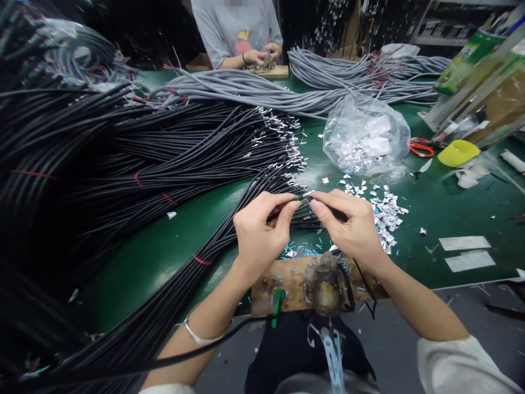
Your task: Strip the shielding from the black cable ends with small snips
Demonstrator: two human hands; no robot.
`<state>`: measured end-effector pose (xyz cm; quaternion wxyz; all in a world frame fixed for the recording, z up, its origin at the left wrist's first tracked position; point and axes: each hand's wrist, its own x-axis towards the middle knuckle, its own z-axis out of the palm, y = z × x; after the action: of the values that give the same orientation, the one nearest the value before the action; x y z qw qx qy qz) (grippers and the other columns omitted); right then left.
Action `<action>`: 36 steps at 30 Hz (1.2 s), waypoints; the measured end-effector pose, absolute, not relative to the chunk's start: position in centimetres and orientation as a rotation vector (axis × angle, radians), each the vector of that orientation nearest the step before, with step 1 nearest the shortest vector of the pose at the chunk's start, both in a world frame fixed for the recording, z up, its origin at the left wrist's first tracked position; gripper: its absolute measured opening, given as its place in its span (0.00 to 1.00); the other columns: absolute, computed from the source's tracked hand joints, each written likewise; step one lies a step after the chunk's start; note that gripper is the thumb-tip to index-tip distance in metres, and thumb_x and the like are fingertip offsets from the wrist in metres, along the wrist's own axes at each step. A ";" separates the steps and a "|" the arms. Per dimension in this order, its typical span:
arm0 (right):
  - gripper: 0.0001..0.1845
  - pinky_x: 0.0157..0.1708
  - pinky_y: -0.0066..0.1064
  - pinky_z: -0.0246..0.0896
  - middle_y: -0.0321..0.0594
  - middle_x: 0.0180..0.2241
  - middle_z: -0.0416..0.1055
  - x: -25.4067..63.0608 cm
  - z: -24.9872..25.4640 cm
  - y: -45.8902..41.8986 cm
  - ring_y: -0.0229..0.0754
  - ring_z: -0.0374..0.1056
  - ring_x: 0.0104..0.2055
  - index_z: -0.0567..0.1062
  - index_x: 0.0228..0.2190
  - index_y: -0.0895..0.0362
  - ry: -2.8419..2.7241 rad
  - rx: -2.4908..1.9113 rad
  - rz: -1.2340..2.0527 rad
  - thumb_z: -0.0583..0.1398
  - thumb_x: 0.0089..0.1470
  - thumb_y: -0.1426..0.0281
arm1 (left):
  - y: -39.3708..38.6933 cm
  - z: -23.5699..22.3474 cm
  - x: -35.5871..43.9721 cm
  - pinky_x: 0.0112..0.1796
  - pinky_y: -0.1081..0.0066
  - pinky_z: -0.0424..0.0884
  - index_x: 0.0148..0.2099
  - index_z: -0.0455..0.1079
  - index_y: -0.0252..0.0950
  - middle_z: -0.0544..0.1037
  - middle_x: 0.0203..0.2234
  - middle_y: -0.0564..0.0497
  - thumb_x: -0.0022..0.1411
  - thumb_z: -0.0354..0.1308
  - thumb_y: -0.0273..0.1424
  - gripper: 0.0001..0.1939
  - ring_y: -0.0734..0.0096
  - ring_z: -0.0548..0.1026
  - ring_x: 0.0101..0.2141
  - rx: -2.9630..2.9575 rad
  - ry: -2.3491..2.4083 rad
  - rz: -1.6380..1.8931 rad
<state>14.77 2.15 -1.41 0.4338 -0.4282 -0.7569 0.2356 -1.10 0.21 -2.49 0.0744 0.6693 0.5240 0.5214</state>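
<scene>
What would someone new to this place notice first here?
Probably the great mass of black cables sweeping across the left of the green table. Next, the two hands pinching together at the center, left and right, and the clear plastic bag of silvery scraps beyond the right one.

The co-worker's head (235,2) is cut off by the top edge. Fingertips hide much of the cable end (304,197), its detail too small to tell.

Black cables (197,148) — red ties (202,259) — on green table (424,213).
</scene>
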 end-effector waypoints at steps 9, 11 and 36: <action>0.12 0.31 0.31 0.61 0.38 0.29 0.75 14.8 -1.0 1.9 0.37 0.67 0.29 0.79 0.38 0.54 -1.864 -1.038 0.609 0.58 0.56 0.66 | 0.6 -2.9 -1.2 0.25 0.76 0.64 0.34 0.74 0.34 0.73 0.24 0.52 0.60 0.57 0.29 0.05 0.78 0.68 0.24 2.097 1.536 1.581; 0.11 0.31 0.31 0.61 0.38 0.29 0.75 15.2 -0.7 2.0 0.37 0.67 0.29 0.79 0.37 0.54 -1.885 -1.018 0.628 0.58 0.56 0.66 | 0.7 -2.6 -1.6 0.26 0.75 0.63 0.31 0.73 0.35 0.72 0.23 0.53 0.62 0.54 0.31 0.10 0.78 0.67 0.24 2.040 1.419 1.456; 0.10 0.15 0.22 0.47 0.30 0.23 0.67 14.1 -1.9 1.9 0.26 0.49 0.16 0.72 0.33 0.57 -1.463 -0.999 0.888 0.59 0.45 0.77 | 0.5 -3.6 -0.4 0.22 0.79 0.65 0.30 0.65 0.33 0.68 0.18 0.57 0.56 0.61 0.33 0.10 0.80 0.68 0.19 1.478 1.062 1.216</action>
<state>14.05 1.85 -1.95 0.5480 -0.4218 -0.6174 0.3750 -0.38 0.48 -3.56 0.4586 0.6002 0.4310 0.4935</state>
